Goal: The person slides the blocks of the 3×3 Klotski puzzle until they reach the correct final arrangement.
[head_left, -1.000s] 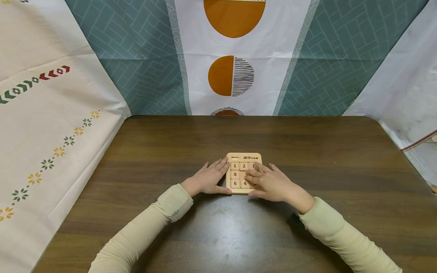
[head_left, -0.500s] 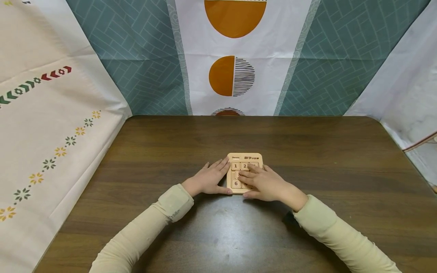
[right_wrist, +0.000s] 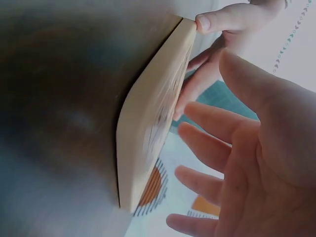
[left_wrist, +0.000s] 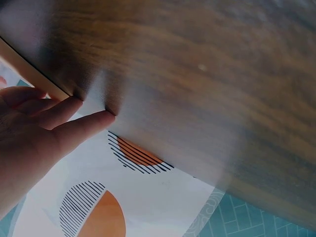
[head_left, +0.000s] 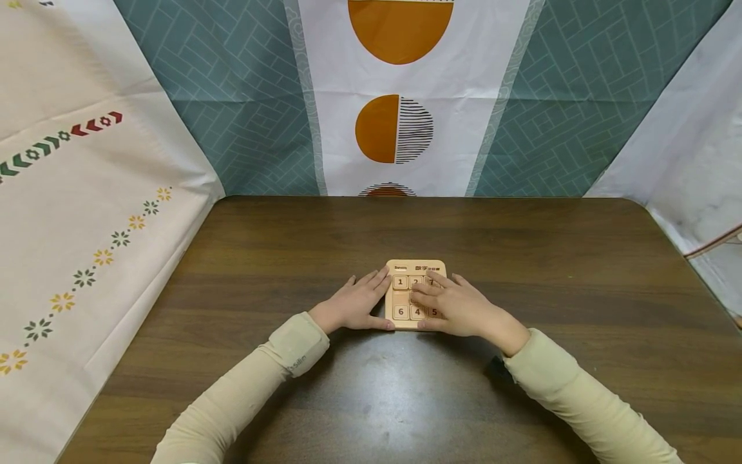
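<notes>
A pale wooden number slide puzzle [head_left: 410, 261] lies flat on the dark wooden table between both hands. Tile 1 [head_left: 400, 282] is at its top left, tile 6 [head_left: 400, 312] at its bottom left, and a bare slot shows between them. My left hand [head_left: 355, 305] rests along the left side, fingers straight, thumb at the near corner. Over the right half spreads my right hand [head_left: 464, 309], its fingers extended and covering part of the middle row. In the right wrist view this hand [right_wrist: 237, 158] has its fingers apart, beside the puzzle's thick edge [right_wrist: 148, 113].
The brown table [head_left: 290, 238] extends around the puzzle. Behind it hangs a teal and white cloth [head_left: 400, 84] with orange half circles. A cream patterned cloth [head_left: 104, 206] drapes at the left, and a whitish cloth [head_left: 690, 142] at the right.
My right hand slid left across the puzzle, then drew back a little right. Tile 8 moved right from the left middle slot, which is now bare. The left hand stayed in place.
</notes>
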Demonstrator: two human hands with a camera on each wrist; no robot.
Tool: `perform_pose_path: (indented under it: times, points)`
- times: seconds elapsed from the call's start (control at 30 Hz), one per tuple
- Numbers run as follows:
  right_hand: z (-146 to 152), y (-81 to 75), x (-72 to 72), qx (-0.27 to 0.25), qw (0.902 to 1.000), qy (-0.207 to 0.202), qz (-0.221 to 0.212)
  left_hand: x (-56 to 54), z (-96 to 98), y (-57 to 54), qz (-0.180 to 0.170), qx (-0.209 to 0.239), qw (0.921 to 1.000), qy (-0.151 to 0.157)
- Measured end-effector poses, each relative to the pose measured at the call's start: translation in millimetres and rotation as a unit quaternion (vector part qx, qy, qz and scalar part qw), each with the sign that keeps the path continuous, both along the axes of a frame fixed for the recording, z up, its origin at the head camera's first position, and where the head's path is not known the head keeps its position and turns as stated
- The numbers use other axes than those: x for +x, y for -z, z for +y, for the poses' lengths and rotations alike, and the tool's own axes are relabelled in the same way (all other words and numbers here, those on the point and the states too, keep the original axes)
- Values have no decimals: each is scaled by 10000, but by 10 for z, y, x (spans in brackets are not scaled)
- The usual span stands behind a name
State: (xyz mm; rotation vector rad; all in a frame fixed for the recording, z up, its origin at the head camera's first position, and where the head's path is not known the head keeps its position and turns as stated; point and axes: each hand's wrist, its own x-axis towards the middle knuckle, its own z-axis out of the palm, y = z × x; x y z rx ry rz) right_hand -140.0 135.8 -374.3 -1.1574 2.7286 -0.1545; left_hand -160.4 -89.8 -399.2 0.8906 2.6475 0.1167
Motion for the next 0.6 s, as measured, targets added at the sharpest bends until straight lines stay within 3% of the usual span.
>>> perform_pose_path:
  times: [0.3, 0.6]
  points:
    - [-243, 38, -139, 261, 9990, 94, -350, 7, -3, -12, 4, -36, 10000, 41]
    - [-244, 27, -36, 231, 9990, -32, -375, 6, -10, -8, 18, -22, 10000, 68]
